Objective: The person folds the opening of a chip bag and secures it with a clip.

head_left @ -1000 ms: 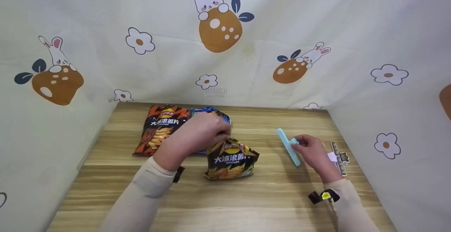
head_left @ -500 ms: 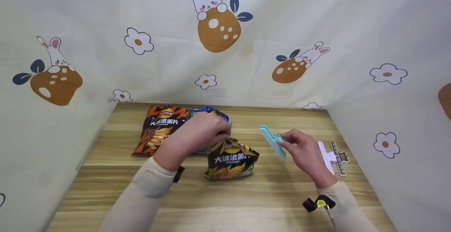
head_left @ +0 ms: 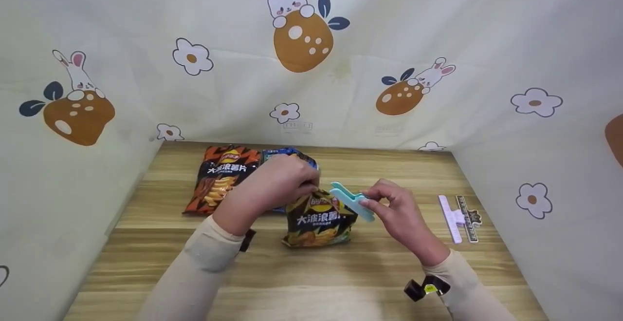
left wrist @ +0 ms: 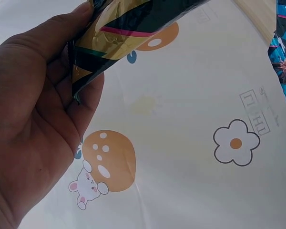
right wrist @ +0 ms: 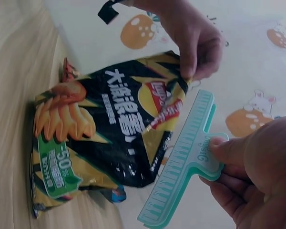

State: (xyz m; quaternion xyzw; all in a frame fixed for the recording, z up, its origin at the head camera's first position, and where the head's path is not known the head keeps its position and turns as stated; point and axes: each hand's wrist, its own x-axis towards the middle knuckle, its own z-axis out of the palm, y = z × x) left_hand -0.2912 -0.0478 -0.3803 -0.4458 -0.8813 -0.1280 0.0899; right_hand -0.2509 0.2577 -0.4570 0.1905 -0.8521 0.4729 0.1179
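A black and gold bag of potato chips (head_left: 319, 223) stands upright on the wooden table, left of centre. My left hand (head_left: 292, 177) pinches its folded top corner from above; the left wrist view shows that corner (left wrist: 109, 36) between thumb and fingers. In my right hand (head_left: 399, 211) is a mint-green bag clip (head_left: 348, 203), pinched by its handles between thumb and fingers. In the head view the clip's long bars are spread at the far end and overlap the bag's upper right edge. The right wrist view has the clip (right wrist: 181, 160) tilted beside the bag's top edge.
A red and black chip bag (head_left: 221, 182) lies at the back left. Beside it a blue chip bag (head_left: 280, 152) is partly hidden by my left hand. To the right lie a lilac clip (head_left: 452, 218) and a dark patterned clip (head_left: 468, 219). Printed cloth walls surround the table.
My right hand has carried the mint-green clip leftward to the chip bag, and the clip's bars have spread apart. The left hand and the bag have stayed put.
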